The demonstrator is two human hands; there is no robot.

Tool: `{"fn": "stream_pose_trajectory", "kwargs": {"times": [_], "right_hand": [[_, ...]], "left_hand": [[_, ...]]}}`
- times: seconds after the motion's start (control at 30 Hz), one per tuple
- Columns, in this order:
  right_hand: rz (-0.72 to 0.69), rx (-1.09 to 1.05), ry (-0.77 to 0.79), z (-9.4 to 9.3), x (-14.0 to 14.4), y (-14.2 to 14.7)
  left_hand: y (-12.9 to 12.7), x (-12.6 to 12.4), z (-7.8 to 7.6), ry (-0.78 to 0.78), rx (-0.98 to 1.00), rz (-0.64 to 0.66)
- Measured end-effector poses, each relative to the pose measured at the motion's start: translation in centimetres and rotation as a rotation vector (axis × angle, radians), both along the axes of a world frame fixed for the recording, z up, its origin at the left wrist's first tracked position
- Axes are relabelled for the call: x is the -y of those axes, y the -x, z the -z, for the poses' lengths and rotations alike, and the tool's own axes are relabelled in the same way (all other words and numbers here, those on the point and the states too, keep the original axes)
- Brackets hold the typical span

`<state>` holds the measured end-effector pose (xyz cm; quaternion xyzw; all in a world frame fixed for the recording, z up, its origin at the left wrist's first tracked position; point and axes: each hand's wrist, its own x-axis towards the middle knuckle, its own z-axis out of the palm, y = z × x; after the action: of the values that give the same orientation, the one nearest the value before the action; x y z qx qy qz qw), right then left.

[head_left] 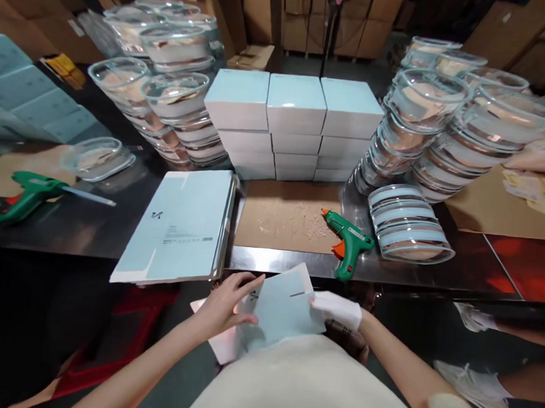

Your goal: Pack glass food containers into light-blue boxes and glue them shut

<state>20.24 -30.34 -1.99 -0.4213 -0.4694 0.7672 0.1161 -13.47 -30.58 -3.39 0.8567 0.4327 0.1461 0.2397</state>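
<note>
A light blue printed carton (281, 306), partly folded, lies across my lap below the table edge. Over its left side, my left hand (229, 306) is open, thumb and fingers spread, with the fingertips touching the card. My right hand (339, 309), in a white glove, pinches the carton's right edge near a dark slot. To the left on the table, a stack of flat light blue cartons (183, 223) reaches over the front edge. A green glue gun (351, 242) with an orange trigger rests to the right, its nozzle toward a cardboard sheet (276, 213) strewn with glue bits.
Finished-looking blue-and-white boxes (293, 119) stand stacked at the back. Tall piles of clear glass containers (173, 93) and more glass containers (410, 225) flank them. Another green glue gun (30, 192) lies far left. A person's shoes (471, 388) show at right.
</note>
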Motion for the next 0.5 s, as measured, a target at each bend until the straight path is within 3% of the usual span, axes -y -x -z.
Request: {"fn": "stream_pose_trajectory", "kwargs": {"times": [0.1, 0.2, 0.27, 0.33, 0.4, 0.43, 0.5], "right_hand": [[-0.133, -0.115, 0.126, 1.6, 1.2, 0.2], [-0.195, -0.185, 0.032, 0.9, 1.6, -0.7], [-0.181, -0.177, -0.108, -0.2, 1.8, -2.3], [0.003, -0.064, -0.303, -1.0, 2.3, -3.9], [0.321, 0.074, -0.533, -1.2, 3.0, -4.6], [0.448, 0.129, -0.641, -1.0, 3.3, -4.3], [0.555, 0.193, -0.806, -0.5, 3.5, -2.5]], "left_hand": [[-1.7, -0.1, 0.6, 0.025, -0.012, 0.106], [-2.9, 0.8, 1.0, 0.218, -0.086, 0.199], [-2.7, 1.6, 0.9, 0.286, -0.056, 0.189], [-1.8, 2.3, 0.4, 0.230, 0.083, 0.030], [-1.2, 2.6, -0.1, 0.092, 0.257, -0.200], [-1.3, 2.6, -0.2, 0.028, 0.334, -0.294], [-2.6, 2.6, 0.0, -0.028, 0.434, -0.385]]}}
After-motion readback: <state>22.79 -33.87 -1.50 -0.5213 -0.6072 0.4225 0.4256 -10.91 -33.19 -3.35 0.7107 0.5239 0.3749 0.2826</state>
